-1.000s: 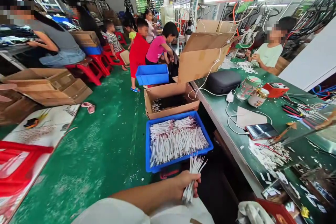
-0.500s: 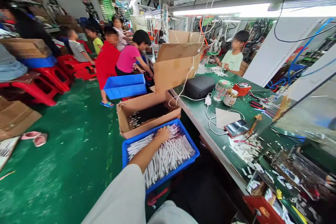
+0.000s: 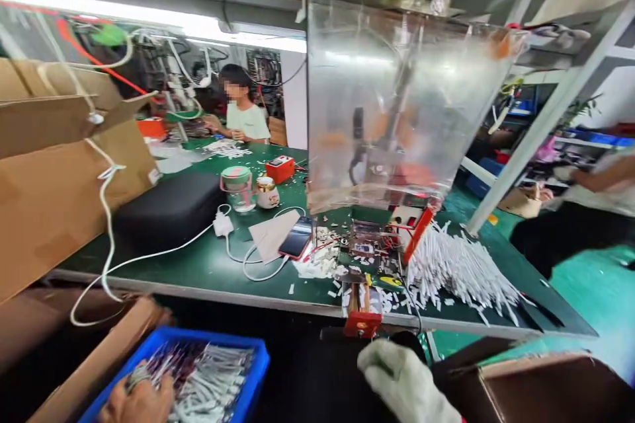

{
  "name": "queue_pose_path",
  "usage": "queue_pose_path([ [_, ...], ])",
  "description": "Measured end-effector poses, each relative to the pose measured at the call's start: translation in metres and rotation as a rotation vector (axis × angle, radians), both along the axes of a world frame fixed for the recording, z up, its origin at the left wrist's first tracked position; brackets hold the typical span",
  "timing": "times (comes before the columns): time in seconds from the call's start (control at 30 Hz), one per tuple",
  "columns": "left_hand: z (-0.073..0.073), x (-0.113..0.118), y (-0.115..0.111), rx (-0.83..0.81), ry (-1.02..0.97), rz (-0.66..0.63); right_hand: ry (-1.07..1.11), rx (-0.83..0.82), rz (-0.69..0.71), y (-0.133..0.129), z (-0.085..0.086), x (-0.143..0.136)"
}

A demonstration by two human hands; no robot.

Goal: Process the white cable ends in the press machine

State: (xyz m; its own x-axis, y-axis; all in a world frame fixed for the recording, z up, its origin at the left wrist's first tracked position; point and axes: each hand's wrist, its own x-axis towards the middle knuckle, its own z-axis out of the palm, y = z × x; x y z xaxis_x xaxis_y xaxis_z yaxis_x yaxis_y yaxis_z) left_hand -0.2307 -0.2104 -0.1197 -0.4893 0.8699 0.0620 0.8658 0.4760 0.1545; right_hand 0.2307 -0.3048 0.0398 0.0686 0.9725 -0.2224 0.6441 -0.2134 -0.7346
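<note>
My bare left hand (image 3: 139, 400) is down in a blue bin (image 3: 260, 360) at the lower left. Its fingers curl around pale strands in a pile of white-sleeved wires (image 3: 218, 377), though blur hides the exact hold. Dark purplish ends of the wires show beside its fingertips. My right hand (image 3: 397, 377), in a white glove, hovers in front of the bench's near edge. Its fingers are bent in and closed, with nothing visible in them. Just beyond it, a red block (image 3: 363, 324) of a small bench machine juts from the edge.
On the green bench (image 3: 198, 277) lie a black case (image 3: 169, 208), a phone (image 3: 296, 238) on its cable, a jar (image 3: 238, 190), scraps and a heap of white wires (image 3: 456, 268). A clear plastic shield (image 3: 381, 99) hangs above. Cartons (image 3: 555, 377) flank me. A co-worker (image 3: 243, 109) sits opposite.
My view has swung right, from the aisle to the bench. My left hand stays in the blue bin, with its fingers now more curled. My gloved right hand has come into view.
</note>
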Motion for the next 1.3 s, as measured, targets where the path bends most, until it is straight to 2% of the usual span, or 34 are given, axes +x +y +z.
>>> queue_pose_path([
  [0.07,0.011,0.015,0.010,0.222,-0.014,-0.107,-0.064,0.136,0.004,0.013,0.021,0.019],
  [0.13,0.031,0.045,0.021,0.476,-0.114,-0.260,-0.202,0.241,0.074,0.026,0.039,0.032],
  [0.2,0.054,0.085,0.035,0.537,-0.279,-0.378,-0.342,0.303,0.167,0.038,0.053,0.040],
  [0.27,0.072,0.129,0.054,0.533,-0.430,-0.566,-0.422,0.300,0.186,0.050,0.061,0.046],
  [0.33,0.081,0.170,0.074,0.522,-0.399,-0.677,-0.495,0.260,0.126,0.064,0.061,0.052],
  [0.37,0.082,0.187,0.083,0.523,-0.340,-0.691,-0.552,0.246,0.099,0.072,0.057,0.056],
  [0.47,0.074,0.224,0.105,0.537,-0.275,-0.635,-0.786,0.228,0.180,0.095,0.035,0.061],
  [0.53,0.066,0.235,0.111,0.553,-0.242,-0.581,-0.880,0.222,0.295,0.105,0.022,0.061],
  [0.6,0.059,0.237,0.113,0.572,-0.210,-0.541,-0.893,0.212,0.324,0.108,0.018,0.061],
  [0.67,0.054,0.235,0.112,0.587,-0.184,-0.528,-0.843,0.193,0.273,0.101,0.026,0.067],
  [0.83,0.051,0.230,0.111,0.613,-0.152,-0.578,-0.683,0.112,0.119,0.061,0.069,0.104],
  [0.93,0.053,0.234,0.108,0.635,-0.158,-0.620,-0.618,0.062,0.024,0.037,0.071,0.121],
  [1.03,0.058,0.244,0.098,0.648,-0.178,-0.749,-0.525,0.000,-0.049,0.025,0.050,0.123],
  [1.13,0.065,0.256,0.083,0.633,-0.207,-0.974,-0.464,-0.034,-0.074,0.018,0.029,0.123],
  [1.2,0.068,0.262,0.072,0.619,-0.223,-1.094,-0.429,-0.059,-0.071,0.008,0.025,0.127],
  [1.3,0.069,0.263,0.048,0.637,-0.276,-1.176,-0.372,-0.070,-0.008,-0.014,0.032,0.139],
])
